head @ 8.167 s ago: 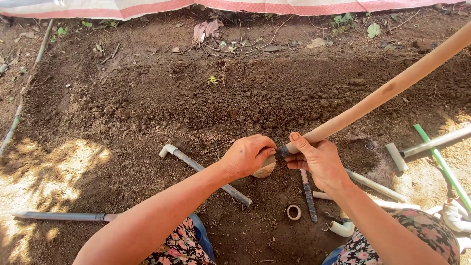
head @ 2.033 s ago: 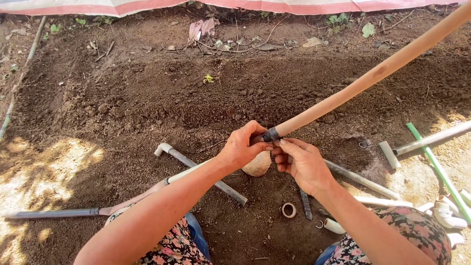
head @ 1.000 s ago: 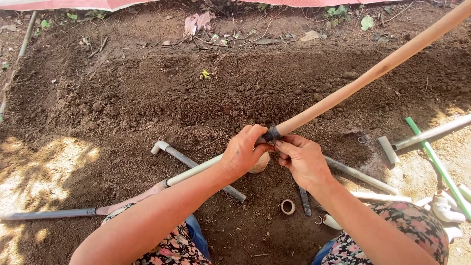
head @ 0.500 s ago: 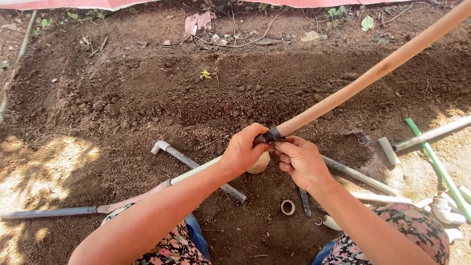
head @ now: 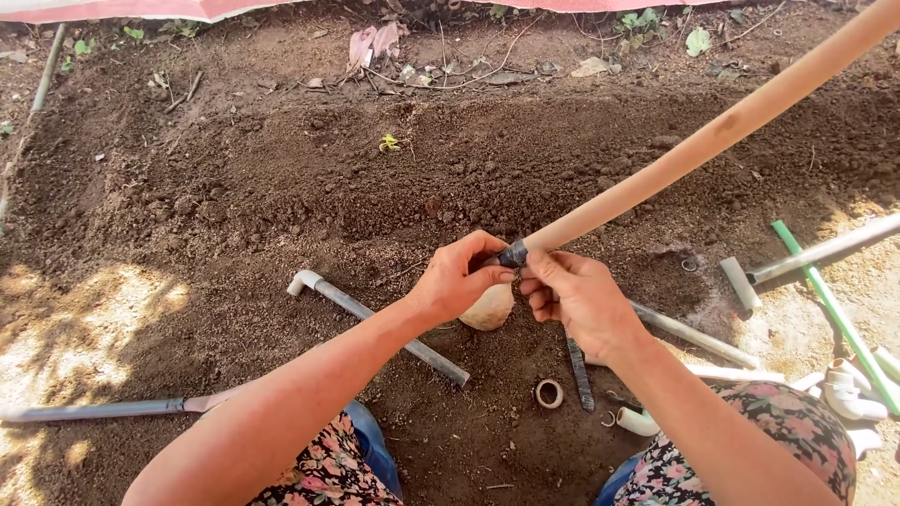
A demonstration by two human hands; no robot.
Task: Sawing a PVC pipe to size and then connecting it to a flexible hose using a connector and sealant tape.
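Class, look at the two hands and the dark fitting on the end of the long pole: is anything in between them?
Nothing visible. The left hand and right hand both already touch the dark fitting on the pole.

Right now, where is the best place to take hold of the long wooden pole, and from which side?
Probably the bare shaft just above the dark wrapped end, from below. The wooden pole slants up to the right, and both hands, left and right, crowd its low end.
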